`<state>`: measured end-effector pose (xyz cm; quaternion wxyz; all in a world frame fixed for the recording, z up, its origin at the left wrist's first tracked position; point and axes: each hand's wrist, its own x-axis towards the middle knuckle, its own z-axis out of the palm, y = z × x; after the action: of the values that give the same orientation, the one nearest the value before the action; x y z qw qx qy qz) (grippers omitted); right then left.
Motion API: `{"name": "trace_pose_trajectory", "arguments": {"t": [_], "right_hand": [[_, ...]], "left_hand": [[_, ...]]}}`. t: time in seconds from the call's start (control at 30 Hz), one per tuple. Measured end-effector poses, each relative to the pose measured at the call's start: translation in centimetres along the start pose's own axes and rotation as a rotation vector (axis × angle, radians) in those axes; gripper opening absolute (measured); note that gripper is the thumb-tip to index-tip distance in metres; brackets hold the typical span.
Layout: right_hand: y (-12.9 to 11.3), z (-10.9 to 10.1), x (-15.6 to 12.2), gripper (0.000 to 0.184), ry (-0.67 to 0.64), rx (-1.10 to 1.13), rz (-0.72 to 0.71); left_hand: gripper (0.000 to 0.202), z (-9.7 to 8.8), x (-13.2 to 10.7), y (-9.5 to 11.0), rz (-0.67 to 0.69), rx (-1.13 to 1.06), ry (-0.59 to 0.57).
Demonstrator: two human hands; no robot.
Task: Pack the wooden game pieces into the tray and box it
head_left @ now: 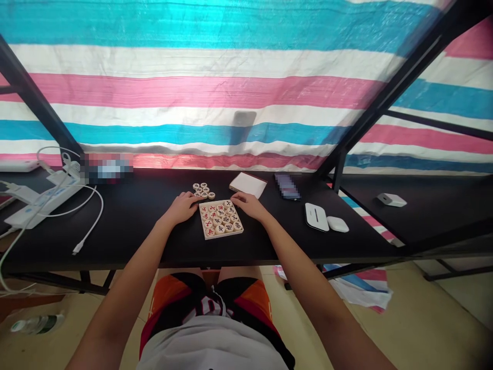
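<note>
On black desk (133, 221), looks partway done, with filled tray (224, 236), loose pieces (199, 189) behind, left hand (183, 208) at those, right hand (248, 204) apart at tray corner, grips unclear.

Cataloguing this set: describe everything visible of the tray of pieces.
The shallow, square cream tray, perhaps plastic, lies flat on the black desk, slightly turned, filled with round pieces bearing red or black characters. The right hand is at its far right corner, the left hand beside its far left corner; contact is unclear.
</note>
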<state>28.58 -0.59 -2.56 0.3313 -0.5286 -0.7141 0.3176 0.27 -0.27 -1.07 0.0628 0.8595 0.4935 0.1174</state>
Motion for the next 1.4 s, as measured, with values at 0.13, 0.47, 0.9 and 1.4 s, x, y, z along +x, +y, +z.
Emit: {"name": "trace_pose_trajectory", "arguments": {"t": [0.13,0.47,0.9,1.4], "right_hand": [[-0.22,-0.03,-0.14,0.029,0.002,-0.008,-0.005],[-0.27,-0.09,-0.11,0.029,-0.005,0.000,0.000],[-0.38,-0.12,-0.16,0.029,-0.005,-0.010,-0.006],[0.36,0.07,0.10,0.029,-0.009,0.003,-0.016]], "left_hand": [[0.038,0.10,0.07,-0.23,0.002,-0.020,0.002],[0.034,-0.13,0.00,-0.11,0.004,-0.077,0.028],[0.033,0.14,0.15,-0.50,0.005,-0.082,0.020],[0.046,0.53,0.23,0.30,0.039,-0.089,0.027]]}}
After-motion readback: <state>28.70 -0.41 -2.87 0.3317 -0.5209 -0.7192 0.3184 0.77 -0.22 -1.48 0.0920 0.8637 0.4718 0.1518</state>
